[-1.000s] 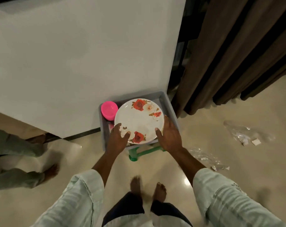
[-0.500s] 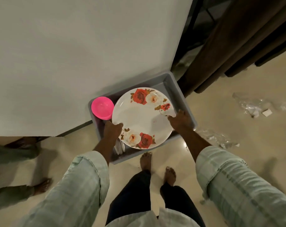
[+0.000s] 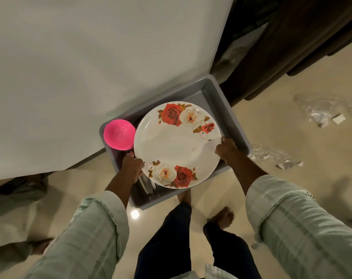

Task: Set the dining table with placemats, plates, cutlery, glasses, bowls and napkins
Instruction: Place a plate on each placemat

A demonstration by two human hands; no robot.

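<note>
The round white plate with red and cream roses point(image 3: 177, 143) has risen out of the grey plastic tub point(image 3: 227, 109) since a second ago. The left hand point(image 3: 131, 166) and right hand point(image 3: 226, 150) grip its opposite rims, fingers curled under. Beyond the left fingers sits a pink plastic bowl point(image 3: 118, 133). The plate looks ready to carry to the white tabletop point(image 3: 90, 67) just above.

No readable text, label, brand, number or sign shows on anything in view.
</note>
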